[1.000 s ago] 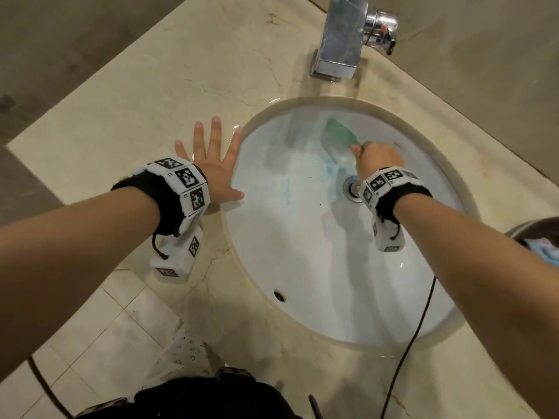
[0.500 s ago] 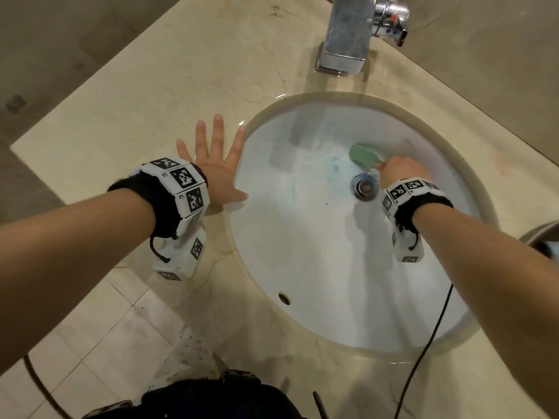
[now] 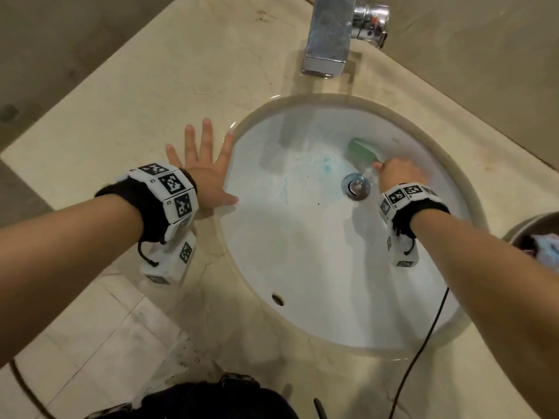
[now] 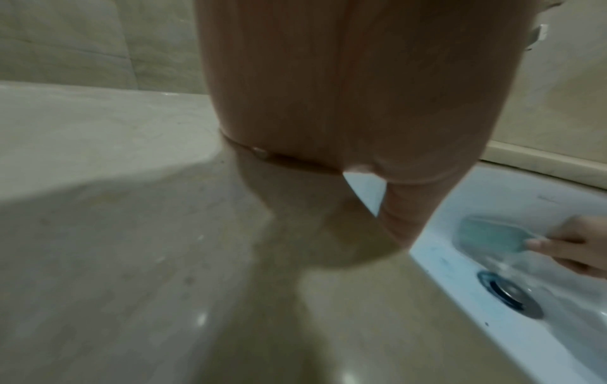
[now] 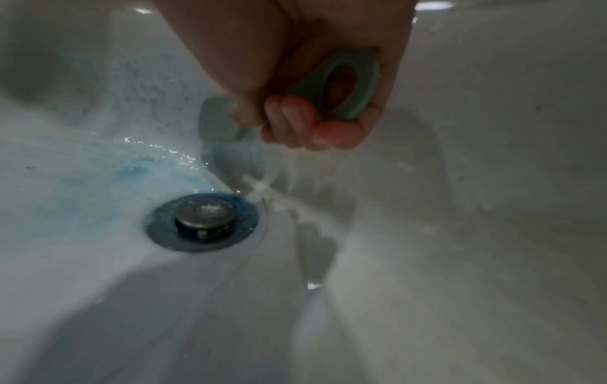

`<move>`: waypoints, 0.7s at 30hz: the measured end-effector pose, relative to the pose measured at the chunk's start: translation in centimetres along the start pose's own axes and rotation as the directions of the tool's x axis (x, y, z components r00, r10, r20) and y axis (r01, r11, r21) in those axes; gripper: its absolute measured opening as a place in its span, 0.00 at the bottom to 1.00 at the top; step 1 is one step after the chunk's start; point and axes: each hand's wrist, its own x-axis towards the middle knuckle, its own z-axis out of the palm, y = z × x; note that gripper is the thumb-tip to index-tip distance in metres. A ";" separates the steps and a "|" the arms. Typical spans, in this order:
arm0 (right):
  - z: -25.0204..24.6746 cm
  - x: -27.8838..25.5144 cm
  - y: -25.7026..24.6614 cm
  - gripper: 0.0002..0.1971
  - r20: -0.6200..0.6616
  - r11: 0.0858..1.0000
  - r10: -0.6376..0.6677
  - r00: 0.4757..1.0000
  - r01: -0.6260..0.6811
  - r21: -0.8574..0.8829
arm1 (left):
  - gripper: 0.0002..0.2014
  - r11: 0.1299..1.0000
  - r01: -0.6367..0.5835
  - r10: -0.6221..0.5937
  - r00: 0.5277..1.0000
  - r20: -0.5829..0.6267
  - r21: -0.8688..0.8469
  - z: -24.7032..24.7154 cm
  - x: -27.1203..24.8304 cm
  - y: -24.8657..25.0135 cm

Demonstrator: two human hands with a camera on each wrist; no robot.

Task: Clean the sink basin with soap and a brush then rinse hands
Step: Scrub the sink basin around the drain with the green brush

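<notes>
A white oval sink basin (image 3: 317, 267) is set in a beige marble counter (image 3: 145, 95). My right hand (image 3: 397, 172) grips the handle of a green brush (image 3: 361, 149), whose head presses on the basin's far wall just above the drain (image 3: 356, 186). The wrist view shows my fingers (image 5: 305, 122) curled round the brush's ringed green handle (image 5: 348, 85). Blue soap smears (image 3: 325, 169) lie left of the drain (image 5: 202, 222). My left hand (image 3: 202, 173) lies flat with spread fingers on the counter at the basin's left rim. The brush (image 4: 489, 237) also shows in the left wrist view.
A chrome tap (image 3: 329, 34) with a side lever (image 3: 370, 21) stands behind the basin. A dark round bin (image 3: 535, 237) holding something pale is at the right edge. A black cable (image 3: 423, 343) crosses the basin's near right rim. An overflow hole (image 3: 277, 299) sits in the near wall.
My right hand has swept the brush from the far wall rightward past the drain and then back up the far wall. The left hand has stayed flat on the counter.
</notes>
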 end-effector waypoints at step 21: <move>1.6 0.0 -0.4 0.21 0.069 0.969 0.119 0.991 -0.131 0.211 | 0.59 1.000 -0.016 0.016 1.000 -0.018 -0.014 0.2 0.0 -0.1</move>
